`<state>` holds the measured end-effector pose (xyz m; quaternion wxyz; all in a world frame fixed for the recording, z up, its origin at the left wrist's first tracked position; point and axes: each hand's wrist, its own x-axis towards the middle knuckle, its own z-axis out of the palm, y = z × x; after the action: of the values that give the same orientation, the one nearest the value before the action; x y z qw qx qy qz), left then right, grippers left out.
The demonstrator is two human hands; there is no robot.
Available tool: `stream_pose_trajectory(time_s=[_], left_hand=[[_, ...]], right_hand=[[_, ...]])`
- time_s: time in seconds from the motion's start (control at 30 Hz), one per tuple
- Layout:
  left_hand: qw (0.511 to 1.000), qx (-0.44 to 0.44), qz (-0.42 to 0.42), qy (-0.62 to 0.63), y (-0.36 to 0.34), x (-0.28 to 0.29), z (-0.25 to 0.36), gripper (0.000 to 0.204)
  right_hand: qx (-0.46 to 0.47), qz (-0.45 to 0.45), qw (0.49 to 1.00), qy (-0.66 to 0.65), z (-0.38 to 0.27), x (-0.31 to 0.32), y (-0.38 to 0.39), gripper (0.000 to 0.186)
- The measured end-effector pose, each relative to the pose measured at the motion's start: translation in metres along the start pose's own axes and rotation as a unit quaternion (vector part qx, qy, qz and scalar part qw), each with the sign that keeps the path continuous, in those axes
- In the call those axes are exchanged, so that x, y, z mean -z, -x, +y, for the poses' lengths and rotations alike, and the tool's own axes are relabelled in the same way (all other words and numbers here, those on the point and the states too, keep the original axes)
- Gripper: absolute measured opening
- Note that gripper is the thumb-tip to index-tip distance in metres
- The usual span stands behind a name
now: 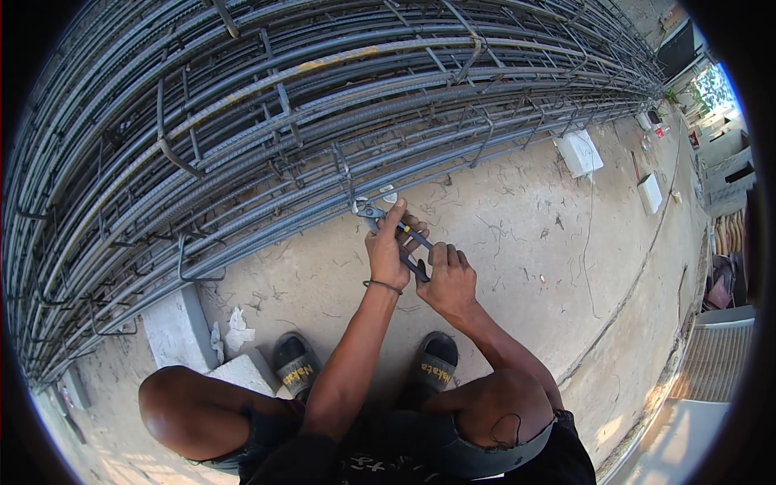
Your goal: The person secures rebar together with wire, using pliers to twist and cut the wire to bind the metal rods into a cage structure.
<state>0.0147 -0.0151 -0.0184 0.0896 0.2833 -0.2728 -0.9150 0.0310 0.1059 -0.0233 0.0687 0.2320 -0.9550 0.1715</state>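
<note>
Head cam: R hand (449, 283) fingers wrapped rnd pliers (419, 239), L hand (389, 252) fingers half-curled by same, hold unclear.

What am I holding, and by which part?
Pliers: your right hand grips the handles near their ends. Your left hand is nearer the head; its hold can't be told.

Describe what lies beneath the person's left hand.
Under the left hand run pliers, head and handle ends showing; their covered middle cannot be seen. Concrete floor lies below.

pliers (419, 238) partly hidden; rebar cage (338, 59) cut off above
</note>
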Motion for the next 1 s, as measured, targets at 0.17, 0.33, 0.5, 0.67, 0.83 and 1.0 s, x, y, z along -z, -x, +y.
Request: stream_pose_trajectory(time_s=[0.17, 0.33, 0.5, 0.67, 0.83, 1.0], left_hand=[[0.987, 0.115, -0.081, 0.073, -0.013, 0.021, 0.01, 0.029], [0.912, 0.173, -0.298, 0.224, -0.027, 0.052, 0.002, 0.037], [0.91, 0.138, -0.32, 0.225, -0.029, 0.052, -0.006, 0.024], [1.0, 0.009, -0.017, 0.013, -0.007, 0.017, -0.005, 0.03], [0.997, 0.004, 0.017, -0.076, -0.01, 0.016, 0.002, 0.026], [1.0, 0.003, -0.002, -0.013, -0.001, 0.008, 0.014, 0.037]], right_hand=[[-0.096, -0.221, 0.94, -0.241, 0.002, 0.041, -0.009, 0.057], [-0.205, -0.399, 0.704, -0.55, -0.002, 0.03, -0.007, 0.055], [-0.129, -0.258, 0.897, -0.335, -0.002, 0.015, -0.008, 0.048], [0.065, 0.02, 0.997, -0.021, 0.001, 0.006, -0.001, 0.057], [-0.031, -0.216, 0.96, -0.175, 0.001, 0.042, -0.013, 0.058], [0.005, -0.239, 0.967, -0.085, 0.012, 0.053, -0.028, 0.043]])
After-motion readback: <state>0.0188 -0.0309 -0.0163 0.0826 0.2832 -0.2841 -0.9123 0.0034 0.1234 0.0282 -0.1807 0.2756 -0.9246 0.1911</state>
